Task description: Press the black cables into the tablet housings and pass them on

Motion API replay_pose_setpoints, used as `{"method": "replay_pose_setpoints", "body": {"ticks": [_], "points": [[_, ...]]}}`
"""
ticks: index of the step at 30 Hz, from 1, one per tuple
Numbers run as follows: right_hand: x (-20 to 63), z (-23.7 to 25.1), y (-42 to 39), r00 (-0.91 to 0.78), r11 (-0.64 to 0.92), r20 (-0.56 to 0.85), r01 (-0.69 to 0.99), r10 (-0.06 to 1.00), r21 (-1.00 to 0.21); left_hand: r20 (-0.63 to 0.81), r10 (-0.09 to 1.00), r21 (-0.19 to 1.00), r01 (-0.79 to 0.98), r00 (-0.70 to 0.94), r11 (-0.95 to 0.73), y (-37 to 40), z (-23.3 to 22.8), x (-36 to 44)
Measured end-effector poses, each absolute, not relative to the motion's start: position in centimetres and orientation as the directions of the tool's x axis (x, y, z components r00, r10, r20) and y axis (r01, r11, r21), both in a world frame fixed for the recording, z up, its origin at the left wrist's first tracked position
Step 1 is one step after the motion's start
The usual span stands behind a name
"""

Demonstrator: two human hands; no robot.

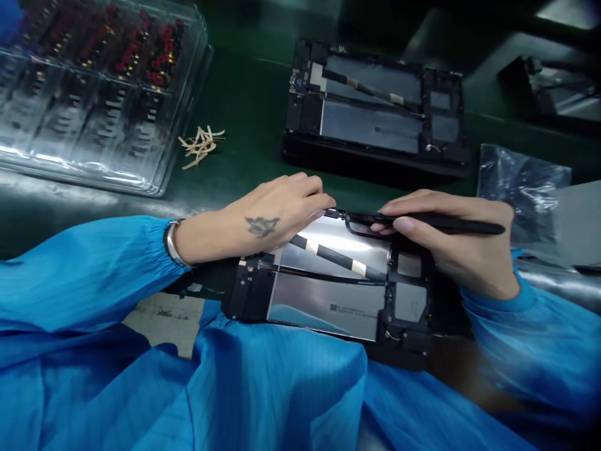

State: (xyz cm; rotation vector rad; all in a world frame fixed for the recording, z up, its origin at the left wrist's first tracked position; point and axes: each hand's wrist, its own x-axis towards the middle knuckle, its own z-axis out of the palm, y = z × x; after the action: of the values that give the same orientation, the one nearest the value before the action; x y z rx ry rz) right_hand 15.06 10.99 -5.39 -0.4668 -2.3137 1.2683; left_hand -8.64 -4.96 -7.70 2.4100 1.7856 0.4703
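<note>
An opened tablet (pixel 323 300) lies in front of me, its grey metal plate, black ribbon cable and black end frames exposed. My left hand (pixel 286 210) rests over its far left part, fingers curled together at the far edge; the fingertips are partly hidden. In my right hand (pixel 451 238) I hold slim black tweezers (pixel 462 224), pinched between thumb and fingers. Their tip reaches the tablet's far edge, where a thin black cable (pixel 359 230) bends in a loop. What the tip touches is too small to make out.
Behind stands a stack of opened tablets (pixel 375 134). At the far left sits a clear compartment tray (pixel 113 138) with red and black parts; beside it lies a pile of thin beige strips (pixel 201 147). To the right are a clear plastic bag (pixel 521 188) and another device (pixel 558 94).
</note>
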Motion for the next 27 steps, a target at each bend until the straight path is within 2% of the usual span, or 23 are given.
{"method": "replay_pose_setpoints", "body": {"ticks": [19, 27], "points": [[14.73, -5.28, 11.11, -0.851, 0.555, 0.251, 0.057, 0.462, -0.830, 0.207, 0.944, 0.271, 0.911, 0.259, -0.309, -4.89, -7.90, -8.74], [15.01, -5.52, 11.54, -0.857, 0.527, 0.229, 0.056, 0.461, -0.848, 0.215, 0.938, 0.202, 0.928, 0.271, -0.314, -4.96, -7.50, -8.29]]}}
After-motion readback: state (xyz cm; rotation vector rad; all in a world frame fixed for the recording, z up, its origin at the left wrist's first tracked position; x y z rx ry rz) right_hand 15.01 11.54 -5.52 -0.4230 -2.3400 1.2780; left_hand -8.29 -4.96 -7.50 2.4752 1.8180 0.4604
